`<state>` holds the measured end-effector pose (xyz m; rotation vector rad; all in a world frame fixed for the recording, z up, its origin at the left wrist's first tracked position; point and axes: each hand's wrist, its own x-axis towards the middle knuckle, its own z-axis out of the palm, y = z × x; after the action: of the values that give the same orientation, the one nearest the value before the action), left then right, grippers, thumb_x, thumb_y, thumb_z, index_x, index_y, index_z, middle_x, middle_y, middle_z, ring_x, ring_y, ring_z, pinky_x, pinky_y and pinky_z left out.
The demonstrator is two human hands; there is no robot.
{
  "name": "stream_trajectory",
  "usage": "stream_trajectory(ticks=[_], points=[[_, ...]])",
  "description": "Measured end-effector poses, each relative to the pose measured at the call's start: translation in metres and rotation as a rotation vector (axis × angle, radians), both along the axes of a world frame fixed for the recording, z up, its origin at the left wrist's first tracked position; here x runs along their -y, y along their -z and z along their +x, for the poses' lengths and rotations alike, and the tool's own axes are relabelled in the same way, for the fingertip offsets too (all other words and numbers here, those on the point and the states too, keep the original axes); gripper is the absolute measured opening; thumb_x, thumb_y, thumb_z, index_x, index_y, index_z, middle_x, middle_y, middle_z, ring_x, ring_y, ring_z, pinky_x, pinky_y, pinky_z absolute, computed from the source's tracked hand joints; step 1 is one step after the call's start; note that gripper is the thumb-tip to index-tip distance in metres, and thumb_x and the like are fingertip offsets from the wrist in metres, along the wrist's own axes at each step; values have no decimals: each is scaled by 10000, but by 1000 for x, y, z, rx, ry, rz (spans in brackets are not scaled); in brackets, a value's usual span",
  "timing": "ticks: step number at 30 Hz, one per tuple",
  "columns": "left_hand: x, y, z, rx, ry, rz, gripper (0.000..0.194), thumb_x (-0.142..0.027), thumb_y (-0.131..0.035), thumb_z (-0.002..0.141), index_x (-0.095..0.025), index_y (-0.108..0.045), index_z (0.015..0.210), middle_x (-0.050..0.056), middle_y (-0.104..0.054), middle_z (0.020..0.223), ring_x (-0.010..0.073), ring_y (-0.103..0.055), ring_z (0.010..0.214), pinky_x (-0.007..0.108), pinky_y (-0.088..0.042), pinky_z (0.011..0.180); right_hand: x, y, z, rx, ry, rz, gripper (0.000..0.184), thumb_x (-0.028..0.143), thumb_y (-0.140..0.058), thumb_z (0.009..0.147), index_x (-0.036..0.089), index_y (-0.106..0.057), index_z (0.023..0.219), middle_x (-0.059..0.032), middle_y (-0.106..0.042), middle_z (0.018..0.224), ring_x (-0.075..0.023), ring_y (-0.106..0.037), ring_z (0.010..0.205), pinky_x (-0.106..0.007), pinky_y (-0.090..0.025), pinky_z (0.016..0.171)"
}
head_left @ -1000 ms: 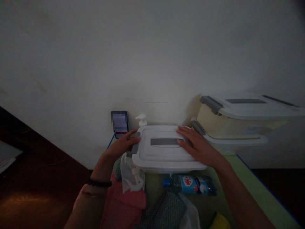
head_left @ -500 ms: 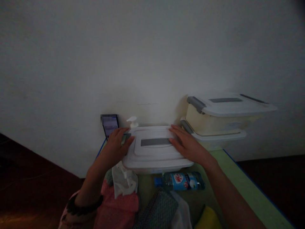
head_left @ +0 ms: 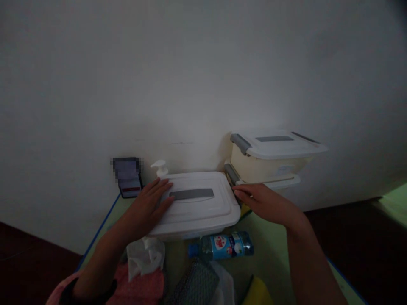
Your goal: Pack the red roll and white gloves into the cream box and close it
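A white storage box [head_left: 193,212] with a lid and a grey strip on top stands on the green table. My left hand [head_left: 152,203] lies flat on the lid's left side, fingers stretched out. At the lid's right edge, my right hand [head_left: 259,201] has its fingers pressed together; whatever is between them is hidden. In front of the box, a bottle [head_left: 221,245] with a blue cap and label lies on its side. Close to my left forearm are a white plastic bag [head_left: 146,256] and a pink cloth [head_left: 141,281].
Two lidded boxes with grey latches are stacked at the right, the upper box [head_left: 270,163] on top. A phone [head_left: 129,178] leans on the wall beside a white pump top [head_left: 160,167]. Nearer lie a dark textured cloth [head_left: 197,284] and a yellow item [head_left: 259,292].
My right hand has gone from lying on the lid to its right edge, fingers now together. My left hand has shifted further onto the lid. The view has turned slightly right.
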<state>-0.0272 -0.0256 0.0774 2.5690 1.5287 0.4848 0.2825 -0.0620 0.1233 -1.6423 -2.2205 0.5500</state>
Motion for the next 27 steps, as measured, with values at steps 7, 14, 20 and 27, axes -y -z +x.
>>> stream_trajectory(ticks=[7, 14, 20, 27], points=[[-3, 3, -5, -51, 18, 42, 606, -503, -262, 931, -115, -490, 1338, 122, -481, 1417, 292, -353, 1361, 496, -327, 1099, -2, 3, -2, -44, 39, -257, 358, 296, -332, 912, 163, -549, 660, -67, -650, 666, -138, -612, 557, -227, -449, 500], [-6, 11, -19, -81, 88, 38, 592, -459, -193, 947, -134, -450, 1370, 93, -446, 1446, 271, -311, 1382, 461, -324, 1110, 0, 4, 1, -39, 95, -345, 333, 294, -323, 920, 147, -574, 759, -92, -695, 738, -153, -656, 586, -218, -474, 457], [-8, 16, -27, -108, 193, 127, 541, -372, -199, 946, -148, -429, 1382, 87, -464, 1436, 246, -349, 1368, 438, -309, 1124, -4, 6, -3, 31, 158, -317, 314, 285, -368, 917, 142, -599, 761, -128, -707, 822, -179, -680, 696, -236, -492, 548], [-9, 21, -26, -143, 144, 147, 531, -353, -191, 962, -134, -418, 1389, 86, -441, 1450, 252, -288, 1392, 442, -323, 1116, -8, 11, -1, 55, 197, -406, 354, 270, -326, 922, 117, -617, 791, -157, -717, 794, -204, -694, 650, -268, -516, 523]])
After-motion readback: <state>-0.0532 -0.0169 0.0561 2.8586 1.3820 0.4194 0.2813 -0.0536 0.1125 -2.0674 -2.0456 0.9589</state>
